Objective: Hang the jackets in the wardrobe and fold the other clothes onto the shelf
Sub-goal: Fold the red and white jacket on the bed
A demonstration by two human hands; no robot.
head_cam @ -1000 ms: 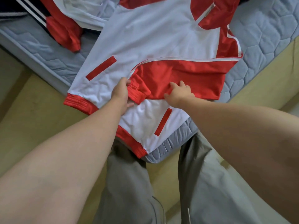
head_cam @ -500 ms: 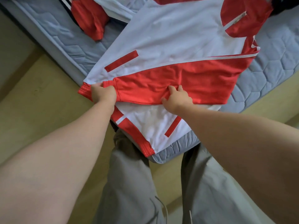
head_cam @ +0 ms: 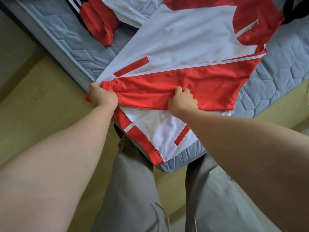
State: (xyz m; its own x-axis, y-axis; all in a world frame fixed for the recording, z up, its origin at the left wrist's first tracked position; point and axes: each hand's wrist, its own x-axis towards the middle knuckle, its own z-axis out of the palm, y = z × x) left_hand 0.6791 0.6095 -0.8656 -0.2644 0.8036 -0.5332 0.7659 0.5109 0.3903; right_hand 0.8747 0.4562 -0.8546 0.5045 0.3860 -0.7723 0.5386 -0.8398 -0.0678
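A white and red track jacket (head_cam: 184, 44) lies spread flat on the corner of a grey-blue mattress (head_cam: 275, 72). Its red sleeve (head_cam: 192, 84) is laid across the white front. My left hand (head_cam: 102, 95) grips the ribbed red cuff at the jacket's left hem corner. At the sleeve's lower edge near its middle, my right hand (head_cam: 182, 101) pinches the red fabric. The jacket's hem hangs slightly over the mattress corner.
A second red and white garment (head_cam: 100, 22) lies bunched at the mattress's upper left, with dark striped cloth (head_cam: 73, 4) beside it. Something dark (head_cam: 296, 9) lies at the upper right. Yellow-green floor (head_cam: 41, 106) surrounds the mattress. My grey-trousered legs (head_cam: 133, 190) stand against its corner.
My left hand has pulled the sleeve cuff from the jacket's middle out to its left hem corner, stretching the sleeve across the front. My right hand now pinches the sleeve's lower edge.
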